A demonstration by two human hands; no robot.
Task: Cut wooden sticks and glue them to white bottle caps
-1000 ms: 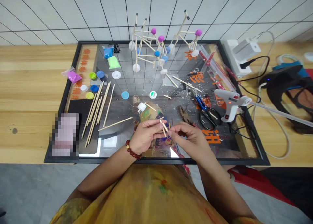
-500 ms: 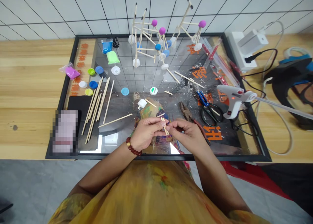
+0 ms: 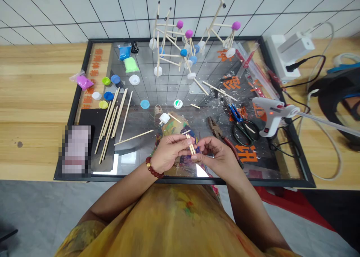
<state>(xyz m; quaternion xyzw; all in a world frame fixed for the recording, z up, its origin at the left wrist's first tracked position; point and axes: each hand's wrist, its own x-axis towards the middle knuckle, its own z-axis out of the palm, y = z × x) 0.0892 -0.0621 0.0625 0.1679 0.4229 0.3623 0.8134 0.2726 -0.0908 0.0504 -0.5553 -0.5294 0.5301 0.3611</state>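
Observation:
My left hand (image 3: pixel 168 152), with a beaded bracelet at the wrist, pinches short wooden sticks (image 3: pixel 190 144) side by side between thumb and fingers. Close on their right is my right hand (image 3: pixel 216 156), its thumb and forefinger apart; the thumb tip lies by the lower stick ends, and I cannot tell whether it touches them. Another short stick (image 3: pixel 185 132) shows just beyond the left fingertips. Farther off, a white cap (image 3: pixel 164 117) with sticks attached lies on the glass tabletop (image 3: pixel 135 118).
Stick models with caps and clay balls (image 3: pixel 183 53) stand at the back. Long sticks (image 3: pixel 112 118) and a phone (image 3: pixel 75 150) lie left. Pliers (image 3: pixel 218 131), scissors (image 3: pixel 242 124) and a glue gun (image 3: pixel 271 114) with cables are on the right.
My right thumb and forefinger have spread and drawn slightly back from the sticks, which now show more fully. The left hand keeps its hold. The whole view has shifted slightly.

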